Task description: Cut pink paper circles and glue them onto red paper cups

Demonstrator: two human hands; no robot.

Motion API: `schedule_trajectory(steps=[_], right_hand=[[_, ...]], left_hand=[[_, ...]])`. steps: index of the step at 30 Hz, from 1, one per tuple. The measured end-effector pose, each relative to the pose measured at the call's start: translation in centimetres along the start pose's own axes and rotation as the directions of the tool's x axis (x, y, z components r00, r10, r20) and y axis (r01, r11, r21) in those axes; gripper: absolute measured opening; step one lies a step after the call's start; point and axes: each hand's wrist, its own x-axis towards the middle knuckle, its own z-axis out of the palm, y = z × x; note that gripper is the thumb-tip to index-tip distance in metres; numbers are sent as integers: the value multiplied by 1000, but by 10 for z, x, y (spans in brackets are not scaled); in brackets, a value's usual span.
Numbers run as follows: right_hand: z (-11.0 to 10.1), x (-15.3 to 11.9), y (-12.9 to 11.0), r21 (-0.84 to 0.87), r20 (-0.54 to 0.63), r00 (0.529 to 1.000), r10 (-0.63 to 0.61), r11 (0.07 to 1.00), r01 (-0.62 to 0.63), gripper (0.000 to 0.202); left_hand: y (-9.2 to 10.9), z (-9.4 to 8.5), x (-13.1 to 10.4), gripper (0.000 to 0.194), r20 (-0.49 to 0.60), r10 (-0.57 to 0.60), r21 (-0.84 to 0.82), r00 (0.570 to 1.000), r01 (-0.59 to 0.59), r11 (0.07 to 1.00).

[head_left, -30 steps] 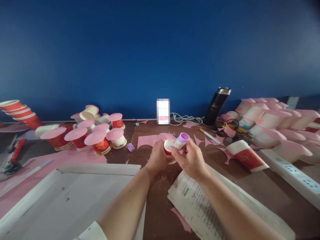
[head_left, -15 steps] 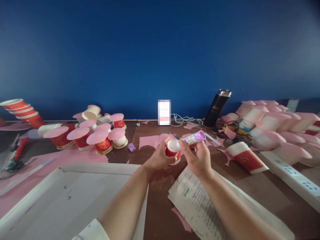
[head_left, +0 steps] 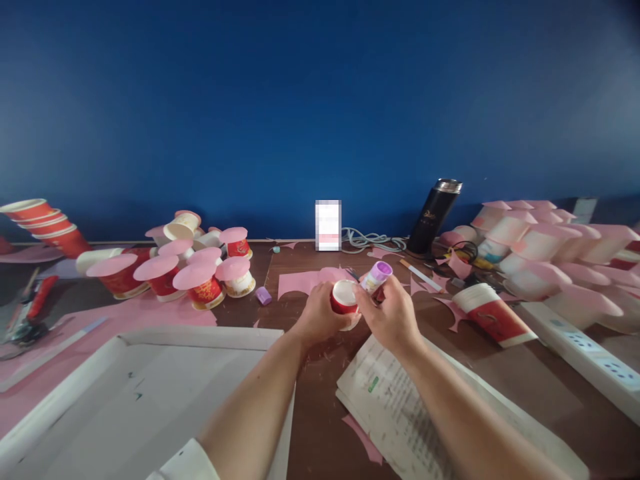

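A red paper cup [head_left: 344, 305] stands bottom up at the middle of the table, its pale round base facing me. My left hand [head_left: 323, 312] is wrapped round its left side. In my right hand [head_left: 395, 308] is a purple and white glue stick [head_left: 375, 277], tilted, its lower end at the cup's right rim; the fingers hide that tip. A purple cap [head_left: 263, 296] lies to the left of the hands. Behind the cup is a cut sheet of pink paper [head_left: 297, 283].
Cups with pink discs [head_left: 200, 287] stand at left, more [head_left: 545, 247] at right. A white box lid [head_left: 175, 337], papers [head_left: 395, 393], stacked cups [head_left: 495, 315], a power strip [head_left: 585, 353], a black flask [head_left: 435, 217] and a phone [head_left: 329, 227] surround the hands.
My right hand has moved slightly left, and the glue stick has swung more upright, its purple end now further left. My left hand still holds the cup.
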Motion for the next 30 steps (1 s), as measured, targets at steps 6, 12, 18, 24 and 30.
schedule_trajectory(steps=[6, 12, 18, 24, 30], right_hand=[[-4, 5, 5, 117, -40, 998, 51, 992, -46, 25], [0, 0, -2, 7, 66, 997, -33, 999, 32, 23], [-4, 9, 8, 58, -74, 996, 57, 997, -53, 24], [-3, -2, -5, 84, 107, 992, -64, 995, 55, 24], [-4, 7, 5, 46, -49, 997, 65, 997, -63, 29]], left_hand=[[-3, 2, 0, 50, -19, 20, 60, 1000, -19, 998], [-2, 1, -1, 44, -5, 15, 102, 1000, -14, 995], [-5, 4, -1, 52, -38, 34, 159, 999, -28, 987], [-8, 3, 0, 50, 16, 62, 154, 998, -64, 986], [-8, 5, -1, 60, -24, 55, 163, 998, -50, 985]])
